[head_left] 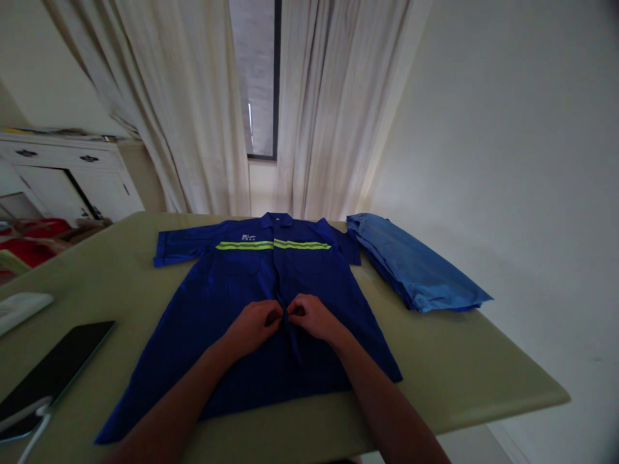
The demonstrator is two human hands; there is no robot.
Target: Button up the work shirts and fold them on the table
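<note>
A dark blue short-sleeved work shirt (232,283) lies spread face up on the table, its collar at the far side. A yellow-green reflective stripe (246,245) crosses its chest below a small white print. My left hand (256,324) pinches the front placket near the middle of the shirt. Right beside it, my right hand (312,316) pinches the same placket from the other side. The fingertips of both hands nearly meet there, and the placket is slightly raised. Whether a button sits between the fingers is too small to tell.
A stack of folded blue clothes (416,264) lies at the table's right, near the wall. On the left are a black tablet (62,361) with a white cable (36,435) and a white object (24,306). The pale green table (464,367) has a rounded right corner.
</note>
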